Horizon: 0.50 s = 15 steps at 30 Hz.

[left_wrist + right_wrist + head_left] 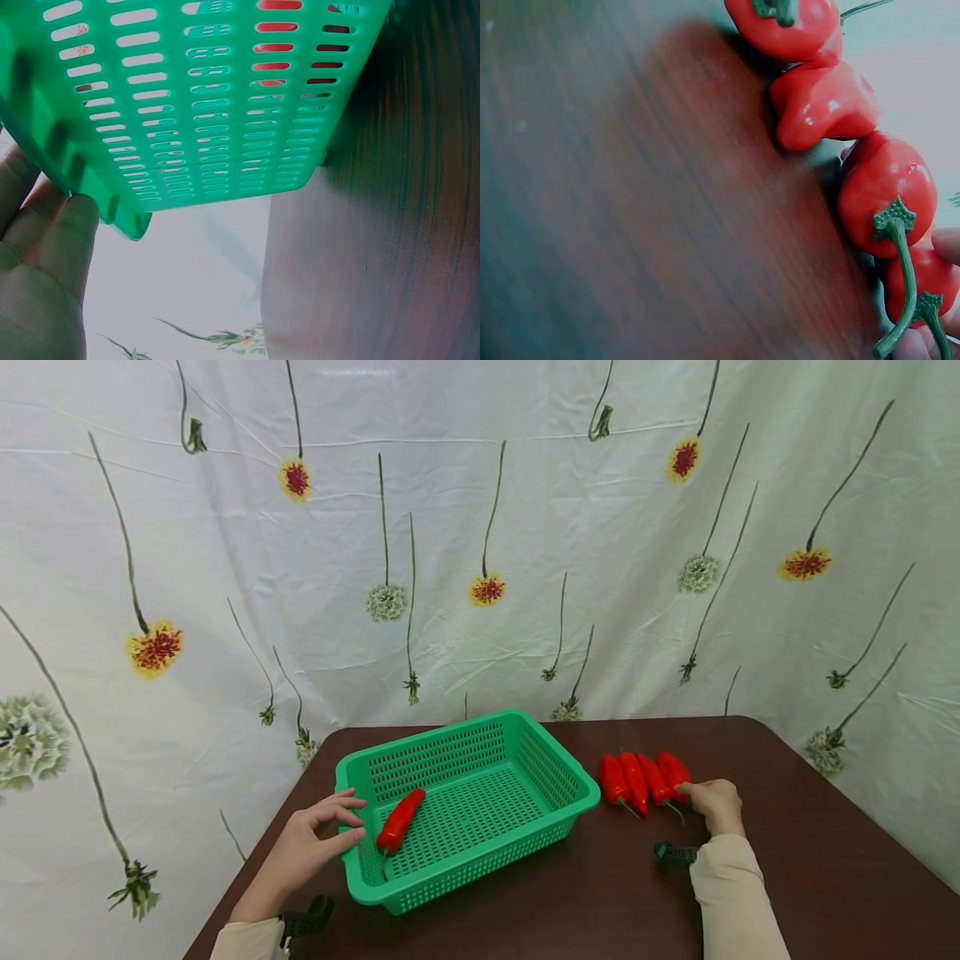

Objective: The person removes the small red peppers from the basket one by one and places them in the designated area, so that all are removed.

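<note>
In the head view a green plastic basket [480, 881] stands on the dark table, with one red chili pepper [401, 820] lying inside near its left end. My left hand [311, 839] is at the basket's left rim, fingers loosely bent and thumb apart from them; the left wrist view has its fingertips [75, 217] against the rim. To the right of the basket, several red peppers [633, 781] lie side by side. My right hand [716, 802] pinches the rightmost pepper [922, 281] of that row near its green stem, between thumb and fingers.
The dark brown wooden table [600, 893] has rounded back corners. A white cloth [450, 535] printed with flowers hangs right behind it. Each wrist carries a black strapped camera, the right one [675, 853] low over the tabletop.
</note>
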Motion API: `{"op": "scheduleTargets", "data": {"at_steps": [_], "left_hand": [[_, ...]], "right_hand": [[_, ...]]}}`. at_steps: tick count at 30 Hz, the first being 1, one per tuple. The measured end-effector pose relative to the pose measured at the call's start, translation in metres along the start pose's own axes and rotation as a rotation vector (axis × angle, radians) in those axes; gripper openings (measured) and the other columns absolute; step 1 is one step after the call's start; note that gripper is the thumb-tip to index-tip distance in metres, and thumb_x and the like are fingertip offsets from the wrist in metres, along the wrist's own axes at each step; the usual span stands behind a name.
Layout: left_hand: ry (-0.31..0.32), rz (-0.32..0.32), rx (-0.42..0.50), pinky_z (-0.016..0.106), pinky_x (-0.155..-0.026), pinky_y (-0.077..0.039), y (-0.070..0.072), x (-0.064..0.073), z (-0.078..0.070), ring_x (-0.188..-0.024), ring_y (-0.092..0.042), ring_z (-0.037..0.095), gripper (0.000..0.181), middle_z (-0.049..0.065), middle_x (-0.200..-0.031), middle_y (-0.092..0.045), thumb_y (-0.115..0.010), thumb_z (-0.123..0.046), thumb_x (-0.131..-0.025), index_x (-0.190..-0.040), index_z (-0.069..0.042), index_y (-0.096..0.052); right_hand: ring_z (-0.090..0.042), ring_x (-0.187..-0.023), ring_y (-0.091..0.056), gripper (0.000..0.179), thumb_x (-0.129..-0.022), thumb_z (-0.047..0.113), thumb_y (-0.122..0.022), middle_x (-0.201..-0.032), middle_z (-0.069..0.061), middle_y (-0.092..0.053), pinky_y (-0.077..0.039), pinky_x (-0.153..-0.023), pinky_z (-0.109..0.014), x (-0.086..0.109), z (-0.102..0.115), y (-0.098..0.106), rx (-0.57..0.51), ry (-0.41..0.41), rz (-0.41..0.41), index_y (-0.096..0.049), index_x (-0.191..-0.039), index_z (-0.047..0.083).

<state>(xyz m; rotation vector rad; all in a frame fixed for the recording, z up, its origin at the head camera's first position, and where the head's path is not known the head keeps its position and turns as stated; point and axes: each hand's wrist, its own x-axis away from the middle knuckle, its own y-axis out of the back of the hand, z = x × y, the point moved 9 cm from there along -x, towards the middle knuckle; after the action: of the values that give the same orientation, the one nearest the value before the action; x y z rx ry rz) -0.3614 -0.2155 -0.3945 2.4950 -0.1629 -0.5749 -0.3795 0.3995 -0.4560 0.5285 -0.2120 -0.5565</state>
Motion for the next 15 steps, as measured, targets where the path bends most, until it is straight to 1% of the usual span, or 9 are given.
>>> {"op": "scheduleTargets", "data": {"at_steps": [4,7,11,13,15], "left_hand": [[-0.003,-0.001,-0.002,0.013,-0.095,-0.041,0.0001,0.0003,-0.0001,-0.123,-0.036,-0.022,0.01,0.01,-0.127,-0.069,-0.073,-0.016,-0.092,-0.095,-0.006,-0.075],[-0.005,-0.001,0.004,0.013,-0.095,-0.042,0.0001,0.0004,0.0004,-0.123,-0.036,-0.022,0.011,0.011,-0.127,-0.068,-0.073,-0.016,-0.092,-0.095,-0.006,-0.075],[-0.011,0.0,0.007,0.013,-0.094,-0.043,0.0001,0.0003,0.0006,-0.123,-0.037,-0.022,0.013,0.011,-0.127,-0.068,-0.073,-0.018,-0.092,-0.095,-0.006,-0.075],[-0.011,0.0,0.005,0.013,-0.094,-0.043,0.0001,0.0001,0.0007,-0.123,-0.037,-0.022,0.014,0.011,-0.127,-0.068,-0.073,-0.019,-0.092,-0.095,-0.006,-0.075],[-0.011,0.0,0.003,0.013,-0.094,-0.043,0.0001,0.0,0.0009,-0.123,-0.036,-0.022,0.015,0.01,-0.127,-0.069,-0.073,-0.02,-0.092,-0.095,-0.006,-0.075]], "right_hand": [[-0.035,-0.088,-0.06,0.039,-0.087,0.021,-0.07,-0.086,-0.019,-0.066,-0.05,-0.079,-0.047,0.0001,0.0017,0.0001,-0.002,0.011,0.008,-0.066,-0.102,-0.015],[-0.033,-0.085,-0.06,0.038,-0.087,0.021,-0.071,-0.083,-0.016,-0.065,-0.05,-0.073,-0.041,0.0007,0.0036,0.0011,0.003,0.015,0.018,-0.067,-0.1,-0.015],[-0.027,-0.075,-0.054,0.035,-0.086,0.021,-0.071,-0.074,-0.008,-0.061,-0.044,-0.061,-0.033,0.0028,0.0052,0.004,0.0,0.007,0.03,-0.068,-0.096,-0.013],[-0.026,-0.075,-0.054,0.035,-0.086,0.02,-0.071,-0.074,-0.007,-0.061,-0.044,-0.058,-0.03,0.0038,0.006,0.0058,-0.003,0.01,0.032,-0.067,-0.097,-0.013],[-0.028,-0.078,-0.055,0.036,-0.086,0.02,-0.071,-0.076,-0.009,-0.062,-0.044,-0.059,-0.03,0.0041,0.0068,0.0072,0.0,0.014,0.031,-0.067,-0.099,-0.013]]}}
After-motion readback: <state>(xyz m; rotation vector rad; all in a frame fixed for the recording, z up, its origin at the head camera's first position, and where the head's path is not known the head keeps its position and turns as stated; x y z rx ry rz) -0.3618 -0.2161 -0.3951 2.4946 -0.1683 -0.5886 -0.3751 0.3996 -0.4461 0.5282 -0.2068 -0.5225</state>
